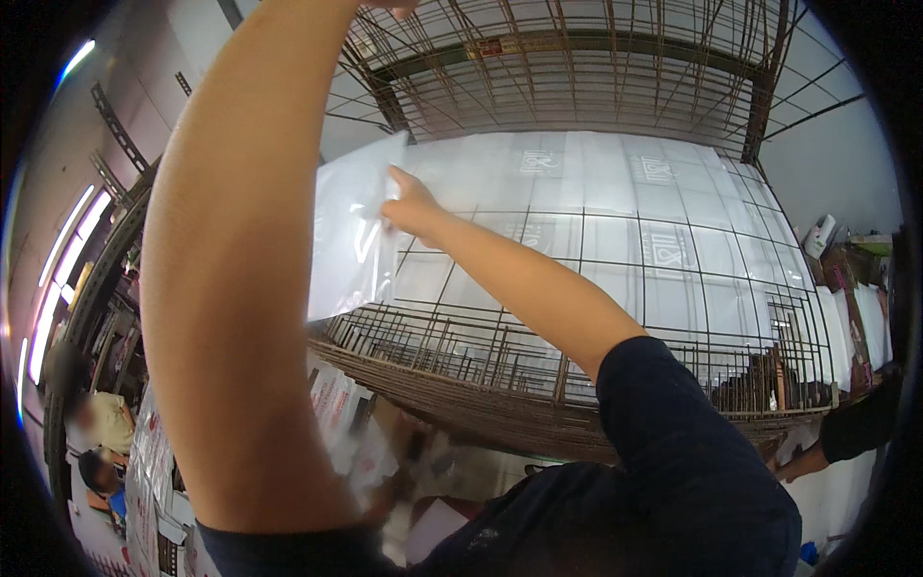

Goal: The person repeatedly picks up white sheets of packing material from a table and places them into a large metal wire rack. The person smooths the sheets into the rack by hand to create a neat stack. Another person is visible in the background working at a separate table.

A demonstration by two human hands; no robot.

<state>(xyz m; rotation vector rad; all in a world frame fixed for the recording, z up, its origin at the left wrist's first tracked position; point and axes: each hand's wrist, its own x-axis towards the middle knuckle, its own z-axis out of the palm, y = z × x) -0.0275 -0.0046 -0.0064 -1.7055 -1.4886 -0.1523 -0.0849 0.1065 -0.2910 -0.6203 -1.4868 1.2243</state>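
- Head view looks up my two raised arms at a wire-mesh rack whose shelf is lined with flat white plastic bags.
- My right hand pinches the right edge of one clear plastic bag, fingers closed narrow on the film; the bag hangs at the left end of the shelf, half off the stack and tilted toward me.
- My left hand is almost out of the picture at the top edge, near the upper wire shelf. I cannot tell whether it is open or closed, or whether it touches anything.
- Risk: the film is slick and I hold it by one edge only, so it could slip from my pinch and drop to the cluttered work surface below.
- Risk: the bag sags against the rack's front rim; dragging it across the wire ends could snag or tear it.
- Risk: pulling one bag may draw its neighbours along, since they overlap, and spill the stack over the near edge.
- Risk: my left forearm blocks most of the left side, so I judge that end of the shelf poorly.
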